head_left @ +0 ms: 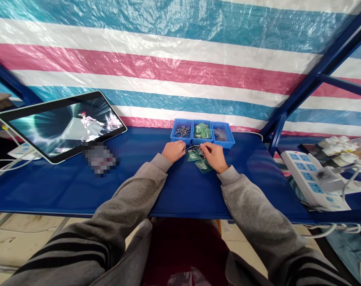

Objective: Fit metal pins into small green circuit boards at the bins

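My left hand (174,151) rests at the front of the left blue bin, its fingers curled closed. Whatever it may hold is hidden. My right hand (215,156) pinches thumb and finger together in front of the middle bin; anything between them is too small to name. Between the hands lie a few loose metal pieces like screws (192,147) and a green packet with pale pieces (193,155). Another green packet (203,166) lies under and beside my right hand.
Three joined bins stand at the back: metal screw-like pieces in the left bin (173,133), green packets in the middle bin (202,140), clear small items in the right bin (230,134). A tablet (64,123) leans at left. A power strip (307,174) lies at right.
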The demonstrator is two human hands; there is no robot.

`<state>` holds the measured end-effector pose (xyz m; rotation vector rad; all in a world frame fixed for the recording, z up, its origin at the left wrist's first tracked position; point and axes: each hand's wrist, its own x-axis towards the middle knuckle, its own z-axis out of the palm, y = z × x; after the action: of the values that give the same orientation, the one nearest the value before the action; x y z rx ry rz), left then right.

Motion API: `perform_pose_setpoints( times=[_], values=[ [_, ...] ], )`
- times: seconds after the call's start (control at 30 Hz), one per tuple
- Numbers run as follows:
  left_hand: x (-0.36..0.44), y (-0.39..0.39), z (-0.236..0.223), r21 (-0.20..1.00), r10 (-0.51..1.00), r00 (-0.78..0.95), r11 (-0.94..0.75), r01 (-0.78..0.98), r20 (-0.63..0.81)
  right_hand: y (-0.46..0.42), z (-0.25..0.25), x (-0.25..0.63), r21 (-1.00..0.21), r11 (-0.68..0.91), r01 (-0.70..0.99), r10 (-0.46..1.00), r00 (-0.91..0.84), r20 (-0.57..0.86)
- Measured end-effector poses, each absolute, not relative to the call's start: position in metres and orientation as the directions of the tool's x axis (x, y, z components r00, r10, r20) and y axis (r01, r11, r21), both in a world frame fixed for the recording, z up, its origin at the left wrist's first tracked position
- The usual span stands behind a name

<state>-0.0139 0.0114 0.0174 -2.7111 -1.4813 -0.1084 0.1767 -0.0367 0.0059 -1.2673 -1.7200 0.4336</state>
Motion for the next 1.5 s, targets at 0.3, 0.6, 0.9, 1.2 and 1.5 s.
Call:
perform_pose_setpoints(
  times=[0.3,0.6,0.9,1.2,1.5],
  values=[
    [-0.017,0.008,0.022,0.095,0.757,0.628,-0.649,0.755,0.179,-0.034,0.005,0.178,-0.711,0.415,0.567,0.875,-0.034,0.484],
    [-0.015,0.005,0.016,0.198,0.633,0.704,-0.772,0.604,0.321,-0.03,-0.002,0.181,-0.664,0.446,0.6,0.866,-0.1,0.491],
    [-0.017,0.005,0.018,0.289,0.682,0.651,-0.732,0.618,0.335,-0.029,-0.001,0.181,-0.721,0.407,0.56,0.891,-0.071,0.448],
    [-0.015,0.008,0.012,0.466,0.685,0.573,-0.728,0.503,0.45,-0.032,0.003,0.178,-0.842,0.392,0.37,0.897,0.048,0.439],
    [-0.003,-0.005,0.006,0.52,0.671,0.517,-0.74,0.426,0.531,-0.035,0.008,0.177,-0.915,0.341,0.216,0.914,0.15,0.376]
  ],
)
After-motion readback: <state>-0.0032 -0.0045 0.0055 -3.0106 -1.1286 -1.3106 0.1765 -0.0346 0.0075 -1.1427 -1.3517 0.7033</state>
